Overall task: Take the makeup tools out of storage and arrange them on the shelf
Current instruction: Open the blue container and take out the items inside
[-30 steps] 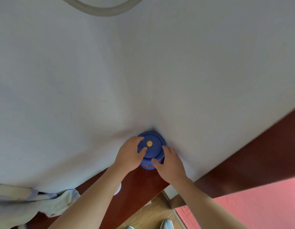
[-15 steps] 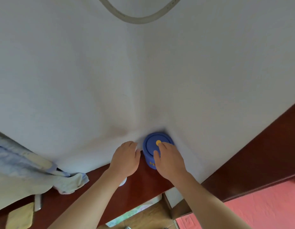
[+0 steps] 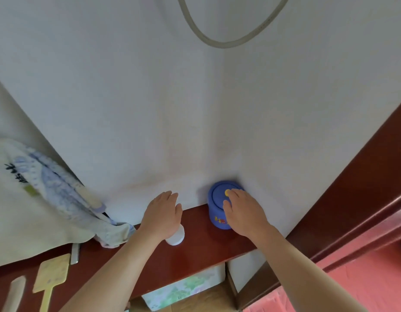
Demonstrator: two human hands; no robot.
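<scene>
One white wall [image 3: 150, 97]: fills the far side, with a loop of pale hose [image 3: 222, 45] high up.
Shelf [image 3: 195, 255]: dark red wood, running along the wall's foot from left to right.
Cloth [image 3: 37, 210]: white with blue print, heaped on the far left of the shelf.
Left hand [image 3: 161, 215]: flat, palm down, fingers straight and together, well left of the blue jar and apart from it.
Right hand [image 3: 242, 212]: laid over the jar's near right side, fingers stretched loosely across the lid, thumb at its near left rim; no real clasp.
Blue jar [image 3: 217, 212]: round, upright on the shelf's right end, tight against the wall, under the right hand.
Yellow paddle [image 3: 52, 273]: lying flat on the near left of the shelf.
White pot [image 3: 175, 238]: small, on the shelf under the left wrist; I cannot tell whether they touch.
</scene>
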